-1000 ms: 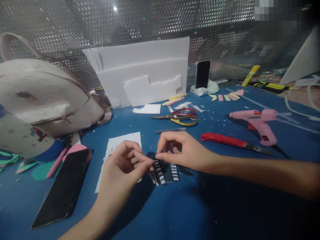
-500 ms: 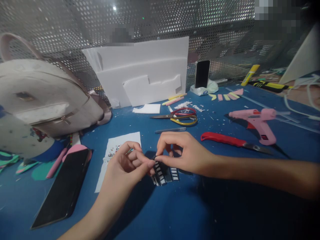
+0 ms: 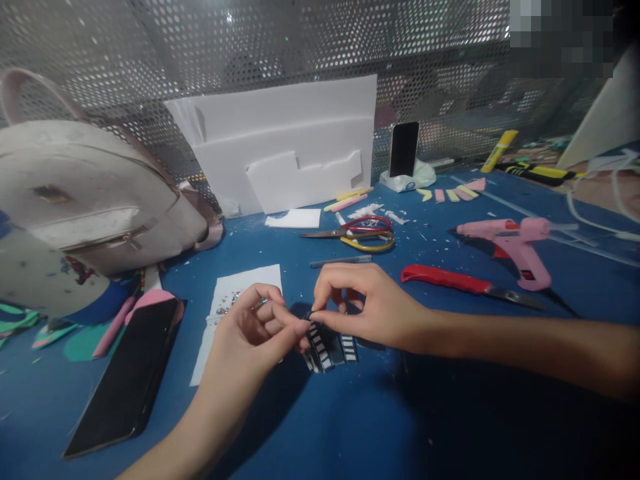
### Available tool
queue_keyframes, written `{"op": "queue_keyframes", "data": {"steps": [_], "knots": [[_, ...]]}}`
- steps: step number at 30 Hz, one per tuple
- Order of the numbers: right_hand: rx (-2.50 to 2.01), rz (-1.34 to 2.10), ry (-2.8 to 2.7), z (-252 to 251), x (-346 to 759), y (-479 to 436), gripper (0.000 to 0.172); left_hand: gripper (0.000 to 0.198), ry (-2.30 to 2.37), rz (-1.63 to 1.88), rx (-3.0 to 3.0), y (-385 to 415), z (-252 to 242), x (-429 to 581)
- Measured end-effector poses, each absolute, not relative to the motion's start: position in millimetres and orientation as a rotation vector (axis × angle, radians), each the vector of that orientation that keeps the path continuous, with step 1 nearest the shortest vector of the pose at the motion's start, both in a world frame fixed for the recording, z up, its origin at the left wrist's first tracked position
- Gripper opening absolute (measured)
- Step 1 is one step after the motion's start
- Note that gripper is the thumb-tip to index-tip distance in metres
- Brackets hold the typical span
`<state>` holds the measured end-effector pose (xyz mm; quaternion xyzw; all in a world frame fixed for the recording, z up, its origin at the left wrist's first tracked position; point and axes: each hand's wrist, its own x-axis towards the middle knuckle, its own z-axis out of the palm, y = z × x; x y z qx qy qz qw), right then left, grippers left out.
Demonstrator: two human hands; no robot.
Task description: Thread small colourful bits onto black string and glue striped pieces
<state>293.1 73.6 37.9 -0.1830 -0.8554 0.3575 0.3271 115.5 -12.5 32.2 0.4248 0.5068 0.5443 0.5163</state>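
Note:
Both hands meet over a small black piece with rows of white stripes [image 3: 320, 347], a bit like film strip. My left hand [image 3: 255, 333] pinches its upper left edge between thumb and fingers. At the top edge, the thumb and forefinger of my right hand [image 3: 367, 300] are pressed together on the same piece, with the other fingers curled behind. The fingers cover its upper part. Just behind my left hand lies a white sheet of paper [image 3: 205, 350] with small shiny bits on it. A pen [image 3: 341, 261] lies beyond my right hand.
Scissors [image 3: 323, 234], a red-handled cutter [image 3: 445, 277] and a pink glue gun [image 3: 500, 233] lie beyond and right. At left are a dark phone [image 3: 123, 380], a white cup [image 3: 40, 273] and a backpack [image 3: 90, 167]. White foam boards [image 3: 285, 127] and another phone [image 3: 405, 150] stand behind.

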Motion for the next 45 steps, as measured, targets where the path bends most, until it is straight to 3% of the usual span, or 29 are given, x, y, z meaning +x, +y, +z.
{"op": "queue_keyframes", "data": {"steps": [45], "knots": [[-0.46,0.861,-2.264,38.6,294.4,71.8,0.009,0.033,1.202,1.323,0.951,-13.9,37.1,121.2]]}}
